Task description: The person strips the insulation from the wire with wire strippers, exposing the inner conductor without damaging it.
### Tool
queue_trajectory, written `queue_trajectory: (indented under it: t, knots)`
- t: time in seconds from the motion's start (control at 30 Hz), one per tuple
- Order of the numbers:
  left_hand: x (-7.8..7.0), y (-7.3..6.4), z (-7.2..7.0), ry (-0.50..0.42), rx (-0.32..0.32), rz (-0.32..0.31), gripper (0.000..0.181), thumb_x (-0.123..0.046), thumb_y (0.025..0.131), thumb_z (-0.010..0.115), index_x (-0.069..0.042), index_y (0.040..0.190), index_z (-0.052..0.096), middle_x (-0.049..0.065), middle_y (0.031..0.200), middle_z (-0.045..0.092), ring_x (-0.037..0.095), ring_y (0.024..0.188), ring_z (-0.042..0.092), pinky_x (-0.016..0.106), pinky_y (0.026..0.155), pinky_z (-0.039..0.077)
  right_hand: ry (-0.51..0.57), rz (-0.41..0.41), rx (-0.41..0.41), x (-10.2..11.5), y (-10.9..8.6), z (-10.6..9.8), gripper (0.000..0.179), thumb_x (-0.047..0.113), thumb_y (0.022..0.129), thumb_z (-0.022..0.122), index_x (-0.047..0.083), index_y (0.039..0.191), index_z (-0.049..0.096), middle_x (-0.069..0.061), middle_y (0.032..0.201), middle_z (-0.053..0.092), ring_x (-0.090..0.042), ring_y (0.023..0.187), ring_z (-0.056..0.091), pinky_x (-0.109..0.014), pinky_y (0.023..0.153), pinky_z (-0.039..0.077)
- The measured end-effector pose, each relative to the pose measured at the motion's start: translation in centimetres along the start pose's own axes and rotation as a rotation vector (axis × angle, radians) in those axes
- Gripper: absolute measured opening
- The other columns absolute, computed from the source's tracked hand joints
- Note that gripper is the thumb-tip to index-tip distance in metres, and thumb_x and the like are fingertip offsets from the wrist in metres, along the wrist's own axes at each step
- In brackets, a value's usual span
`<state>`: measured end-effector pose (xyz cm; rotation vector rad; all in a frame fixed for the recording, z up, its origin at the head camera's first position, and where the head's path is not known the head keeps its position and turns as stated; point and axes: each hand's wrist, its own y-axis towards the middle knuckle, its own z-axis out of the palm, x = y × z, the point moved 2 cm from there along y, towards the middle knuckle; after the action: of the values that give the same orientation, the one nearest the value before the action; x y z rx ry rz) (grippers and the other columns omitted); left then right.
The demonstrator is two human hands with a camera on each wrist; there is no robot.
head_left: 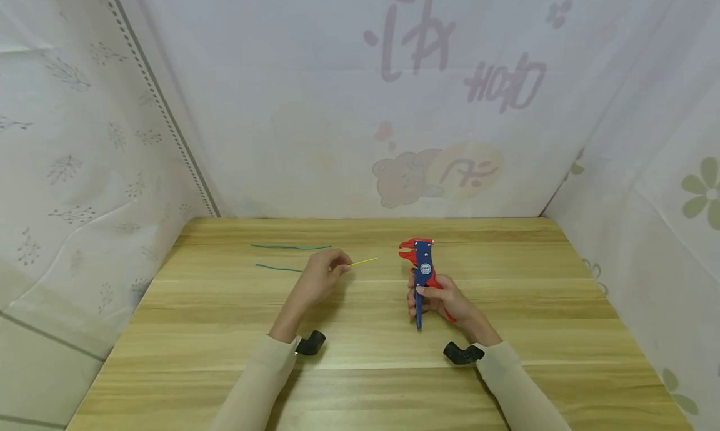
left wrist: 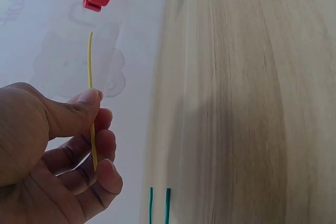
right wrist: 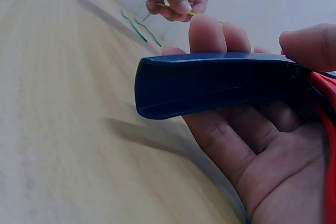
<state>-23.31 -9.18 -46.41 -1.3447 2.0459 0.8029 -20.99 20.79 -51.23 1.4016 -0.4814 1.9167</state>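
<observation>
My left hand pinches a short yellow wire between thumb and fingers, above the table. One end of the wire sticks out towards the right; in the left wrist view the other part of the yellow wire runs down behind the thumb across the fingers. My right hand grips red and blue wire strippers, fingers curled round the blue handle. The red jaws are parted and face left, a short gap from the wire's tip.
Two green wires lie on the wooden table at the back left: the farther green wire and the nearer green wire, partly behind my left hand. A printed cloth hangs behind the table's far edge.
</observation>
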Motion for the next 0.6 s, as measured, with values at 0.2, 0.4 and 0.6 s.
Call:
queue_trajectory:
  t: [0.2,0.4,0.6]
  knots:
    - [-0.16,0.15,0.36,-0.001,0.009,0.001,0.008,-0.007,0.099,0.067,-0.004,0.102,0.072,0.005,0.096,0.071,0.015,0.083,0.057,0.03,0.076,0.05,0.01,0.002,0.01,-0.6,0.29,0.27,0.017,0.001,0.106,0.041,-0.004,0.121,0.049,-0.008,0.097,0.071,-0.021,0.084,0.075,-0.041,0.082,0.063]
    - [-0.24,0.22,0.77,-0.011,0.02,-0.015,0.008,-0.008,0.098,0.067,-0.003,0.103,0.072,0.003,0.094,0.069,0.015,0.08,0.055,0.027,0.073,0.049,0.015,0.008,0.034,-1.01,0.39,0.56,0.018,0.0,0.107,0.038,-0.004,0.122,0.048,-0.008,0.097,0.07,-0.02,0.085,0.074,-0.04,0.082,0.063]
    - [-0.56,0.27,0.88,-0.006,0.01,-0.013,0.009,-0.009,0.099,0.067,-0.004,0.103,0.072,0.004,0.094,0.07,0.014,0.079,0.056,0.027,0.072,0.049,-0.016,-0.01,0.049,-1.04,0.54,0.75,0.018,0.002,0.108,0.038,-0.003,0.122,0.049,-0.008,0.096,0.07,-0.02,0.083,0.074,-0.038,0.081,0.063]
